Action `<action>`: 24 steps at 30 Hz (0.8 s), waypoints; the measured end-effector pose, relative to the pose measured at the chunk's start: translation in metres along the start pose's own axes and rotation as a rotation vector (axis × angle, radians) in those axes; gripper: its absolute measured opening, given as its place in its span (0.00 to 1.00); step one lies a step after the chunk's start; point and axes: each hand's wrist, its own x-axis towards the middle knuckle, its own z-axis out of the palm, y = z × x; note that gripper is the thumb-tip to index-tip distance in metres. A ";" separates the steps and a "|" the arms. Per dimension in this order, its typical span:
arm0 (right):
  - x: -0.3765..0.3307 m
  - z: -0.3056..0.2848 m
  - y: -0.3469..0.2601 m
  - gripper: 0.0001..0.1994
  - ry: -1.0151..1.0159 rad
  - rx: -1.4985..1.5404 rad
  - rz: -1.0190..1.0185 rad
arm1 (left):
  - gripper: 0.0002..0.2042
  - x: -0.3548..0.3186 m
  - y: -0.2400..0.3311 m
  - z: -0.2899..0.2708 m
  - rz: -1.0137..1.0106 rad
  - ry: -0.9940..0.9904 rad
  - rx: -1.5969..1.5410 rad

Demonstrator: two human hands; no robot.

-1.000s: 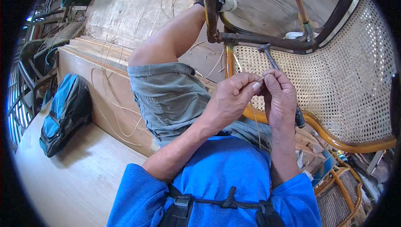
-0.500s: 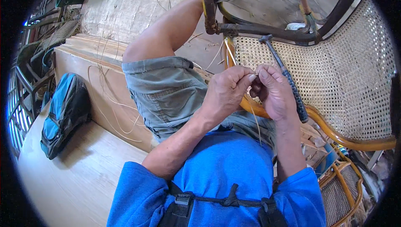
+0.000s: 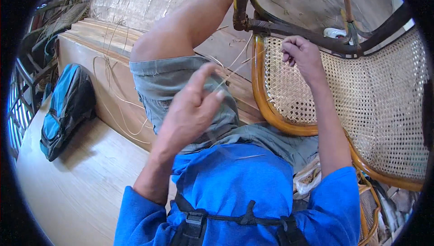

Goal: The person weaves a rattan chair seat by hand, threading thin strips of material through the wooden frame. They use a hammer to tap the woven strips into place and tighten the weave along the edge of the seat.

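A thin strand of cane (image 3: pixel 239 68) stretches between my two hands above my thigh. My right hand (image 3: pixel 302 58), raised over the woven cane panel (image 3: pixel 294 96) of a chair, is closed in a pinch with the strand leading to its fingertips. My left hand (image 3: pixel 192 106) is lower and to the left, over my shorts. Motion blurs it, but its forefinger and thumb stand apart, with the strand running near the thumb tip. The lower fingers are hard to make out, so whether they touch the strand is unclear.
The chair's glossy brown rattan frame (image 3: pixel 263 110) curves around the panel. Loose cane strands (image 3: pixel 108 65) hang over a wooden board edge at left. A blue and black backpack (image 3: pixel 68 110) rests on the pale surface (image 3: pixel 90 187). My bare knee (image 3: pixel 151 44) is bent in front.
My hands were together at the strand; now they are apart, the left lower and leftward, the right slightly higher. The hammer on the chair panel no longer shows. My view has shifted slightly.
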 end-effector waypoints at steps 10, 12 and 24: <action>0.052 0.008 0.045 0.04 -0.146 -0.184 -0.101 | 0.20 0.068 0.028 0.003 0.446 0.168 0.398; 0.052 0.008 0.043 0.05 -0.156 -0.239 -0.073 | 0.21 0.105 0.002 0.021 0.416 0.239 0.454; 0.047 0.013 0.039 0.05 -0.154 -0.356 -0.329 | 0.19 0.120 -0.020 0.080 0.466 0.175 0.326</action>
